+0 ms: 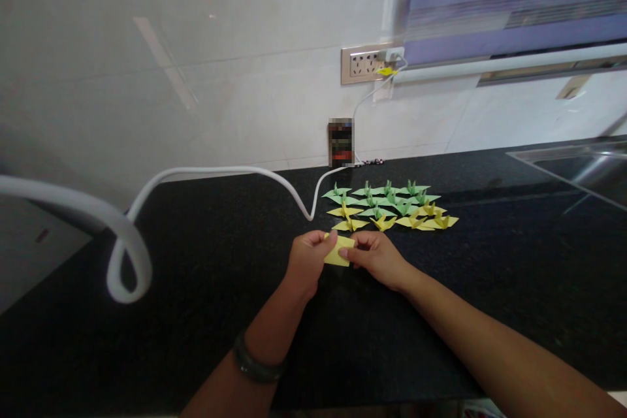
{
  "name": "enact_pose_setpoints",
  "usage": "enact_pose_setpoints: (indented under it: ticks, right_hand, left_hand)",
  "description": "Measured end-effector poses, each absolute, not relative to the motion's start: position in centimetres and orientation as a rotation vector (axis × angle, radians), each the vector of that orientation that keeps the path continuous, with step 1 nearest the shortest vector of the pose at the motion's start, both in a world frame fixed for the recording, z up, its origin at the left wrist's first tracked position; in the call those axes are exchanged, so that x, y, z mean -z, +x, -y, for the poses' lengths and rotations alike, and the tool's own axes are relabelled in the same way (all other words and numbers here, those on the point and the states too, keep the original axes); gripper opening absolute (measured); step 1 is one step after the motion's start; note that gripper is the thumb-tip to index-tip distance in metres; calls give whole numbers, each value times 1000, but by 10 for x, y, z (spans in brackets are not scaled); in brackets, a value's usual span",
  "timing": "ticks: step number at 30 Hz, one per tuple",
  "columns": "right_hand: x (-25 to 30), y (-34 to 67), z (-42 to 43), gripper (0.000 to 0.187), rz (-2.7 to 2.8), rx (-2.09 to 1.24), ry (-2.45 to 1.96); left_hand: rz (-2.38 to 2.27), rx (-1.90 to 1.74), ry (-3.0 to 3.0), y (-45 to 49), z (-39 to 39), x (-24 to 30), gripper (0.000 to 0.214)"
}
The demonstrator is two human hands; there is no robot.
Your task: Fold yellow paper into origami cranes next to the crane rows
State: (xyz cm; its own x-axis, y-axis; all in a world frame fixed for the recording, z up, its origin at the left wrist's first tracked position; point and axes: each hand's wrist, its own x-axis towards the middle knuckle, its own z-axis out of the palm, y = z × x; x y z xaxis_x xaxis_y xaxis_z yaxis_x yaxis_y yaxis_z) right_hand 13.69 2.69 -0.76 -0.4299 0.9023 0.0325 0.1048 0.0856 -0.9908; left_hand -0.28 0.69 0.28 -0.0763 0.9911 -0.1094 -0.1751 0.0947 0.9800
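A folded yellow paper (337, 252) lies low over the black countertop (206, 261), held between both my hands. My left hand (307, 256) pinches its left edge with closed fingers. My right hand (376, 256) pinches its right edge, fingers pressed together. Just beyond the hands stand several folded paper cranes, green ones (386, 196) at the back and yellow ones (392, 221) in front, set in rows. A dark band sits on my left wrist (257, 366).
A thick white cable (122, 241) loops over the counter's left side and runs to a small dark device (341, 142) leaning on the tiled wall. A wall socket (365, 64) with a plugged charger sits above. A steel sink (582, 166) lies at the right.
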Motion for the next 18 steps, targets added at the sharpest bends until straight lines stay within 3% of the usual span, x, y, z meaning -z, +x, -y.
enact_pose_setpoints:
  ticks: [4,10,18]
  right_hand:
    - [7,139,-29,22,1640,-1448,-1025]
    - [9,139,-30,21,1628,-1450,-1017]
    - [6,140,-29,26,1719,-1390,-1010]
  left_hand:
    - [-1134,-1265,895,-6,-10,-5,40]
    - [-1210,-1252,1033,-7,-9,-5,27]
    - [-1267,-1292,1054,-1,-5,-2,24]
